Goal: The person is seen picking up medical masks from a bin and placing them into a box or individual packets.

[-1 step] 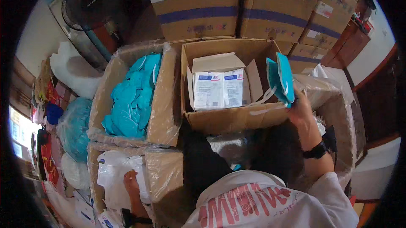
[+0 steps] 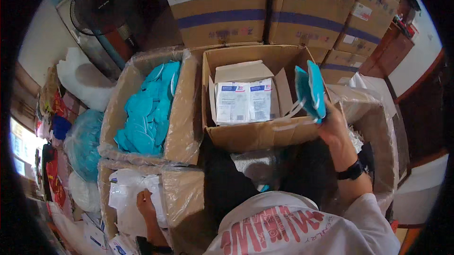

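Two teal cup-shaped face masks with white straps dangling are gripped by my right hand, raised over the right side of the middle cardboard box. Inside that box, an opened smaller carton holds white printed packets in two rows. My left hand is low on the left, its fingers bunched against white packaging bags in the lower left box. Whether a bag is pinched in those fingers is too small to tell.
A plastic-lined box at the left holds a heap of teal masks. Another lined box stands at the right. Large closed cartons are stacked behind. Filled plastic bags and a fan are at the far left.
My right hand and the masks have shifted slightly left and down. The fingers of my left hand have drawn closer together over the white bags.
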{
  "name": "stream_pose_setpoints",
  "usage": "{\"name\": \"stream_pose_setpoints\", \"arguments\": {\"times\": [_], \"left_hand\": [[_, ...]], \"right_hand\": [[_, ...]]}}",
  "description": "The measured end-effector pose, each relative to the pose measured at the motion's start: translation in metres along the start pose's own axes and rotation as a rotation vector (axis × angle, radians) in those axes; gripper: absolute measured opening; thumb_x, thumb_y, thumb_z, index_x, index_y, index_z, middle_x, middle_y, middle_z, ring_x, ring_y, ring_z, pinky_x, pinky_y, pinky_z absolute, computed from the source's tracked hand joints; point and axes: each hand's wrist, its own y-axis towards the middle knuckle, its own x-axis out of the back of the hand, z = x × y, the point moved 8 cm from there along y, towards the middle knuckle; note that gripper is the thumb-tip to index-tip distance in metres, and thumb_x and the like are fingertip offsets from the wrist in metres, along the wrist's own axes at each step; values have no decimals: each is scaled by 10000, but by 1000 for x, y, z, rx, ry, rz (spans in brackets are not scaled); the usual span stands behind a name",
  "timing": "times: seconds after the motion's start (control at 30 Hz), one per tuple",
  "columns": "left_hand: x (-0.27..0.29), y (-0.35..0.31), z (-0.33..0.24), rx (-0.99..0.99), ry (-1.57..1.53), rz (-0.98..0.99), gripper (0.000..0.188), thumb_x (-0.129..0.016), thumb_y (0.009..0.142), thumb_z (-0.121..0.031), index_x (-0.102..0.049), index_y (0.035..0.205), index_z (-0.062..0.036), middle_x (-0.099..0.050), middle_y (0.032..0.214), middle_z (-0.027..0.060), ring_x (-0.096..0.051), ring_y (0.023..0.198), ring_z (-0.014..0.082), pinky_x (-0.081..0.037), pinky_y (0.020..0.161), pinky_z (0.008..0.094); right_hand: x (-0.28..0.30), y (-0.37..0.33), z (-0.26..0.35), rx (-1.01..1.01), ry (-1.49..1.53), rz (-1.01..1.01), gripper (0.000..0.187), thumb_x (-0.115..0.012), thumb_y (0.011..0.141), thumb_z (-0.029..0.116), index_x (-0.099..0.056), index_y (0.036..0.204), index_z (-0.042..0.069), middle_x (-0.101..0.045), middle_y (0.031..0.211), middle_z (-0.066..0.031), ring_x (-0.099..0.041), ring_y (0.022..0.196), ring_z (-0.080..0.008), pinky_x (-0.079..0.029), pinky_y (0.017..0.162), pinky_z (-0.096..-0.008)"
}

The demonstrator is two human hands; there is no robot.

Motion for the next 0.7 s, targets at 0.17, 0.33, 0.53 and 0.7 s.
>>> {"name": "stream_pose_setpoints", "arguments": {"times": [0.17,0.33,0.53,0.7], "left_hand": [[-133,-55,-274,-383,-443,422,158,-521,827,-112,-631,870,-8,-608,972,133,-540,994,227,-401,873,326],[-210,-41,-386,-616,-527,422,385,-626,800,-177,-500,1141,-48,-309,1361,167,-361,1229,279,-293,1002,388],[-260,-43,-414,-442,-774,687,349,-689,770,-215,-526,1031,-51,-284,1374,165,-344,1238,301,-288,1010,420],[-280,-58,-422,-605,-546,806,214,-662,788,-174,-587,927,-29,-316,1349,143,-369,1212,283,-335,975,383]], "right_hand": [[-44,-20,-33,-13,-13,156,285,-410,937,278,-509,1077,51,-567,969,-37,-532,898,-134,-432,806,-296],[-53,-38,4,428,-513,257,164,-469,924,207,-521,928,52,-497,788,10,-461,748,-77,-393,661,-222],[-42,-76,47,789,-891,189,141,-479,908,152,-514,935,18,-547,787,-72,-509,725,-123,-418,630,-256],[-32,-74,48,823,-804,159,151,-474,911,163,-517,932,20,-552,798,-63,-511,728,-123,-414,642,-255]]}}
